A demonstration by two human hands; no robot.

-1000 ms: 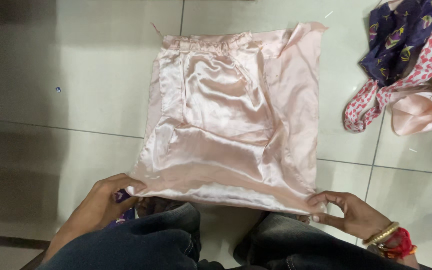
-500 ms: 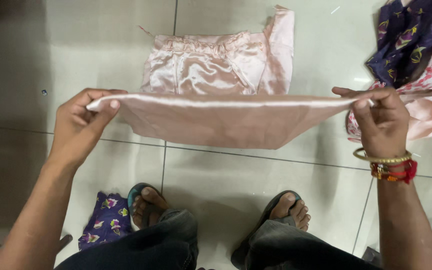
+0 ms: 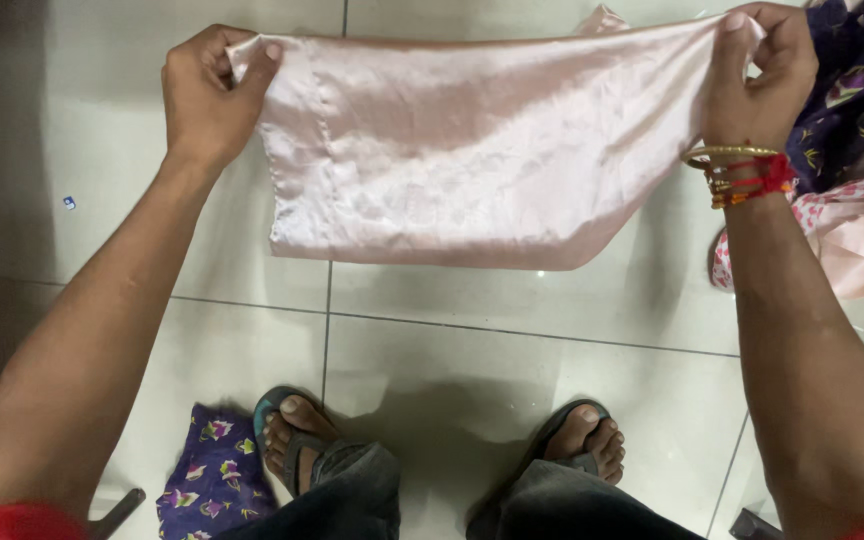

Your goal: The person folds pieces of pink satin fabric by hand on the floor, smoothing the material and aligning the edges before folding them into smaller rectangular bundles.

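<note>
- Head cam, looking straight down: left hand has thumb and fingers pinched tight on the top left corner of a pale pink satin cloth.
- Right hand is pinched the same way on the top right corner, bangles and red thread on that wrist.
- Cloth's stretched between both hands, folded over, lower edge hanging above the tiled floor.
- Further out: sandalled feet, a purple floral scrap by the left foot, and a pile of printed fabrics at the right edge.
</note>
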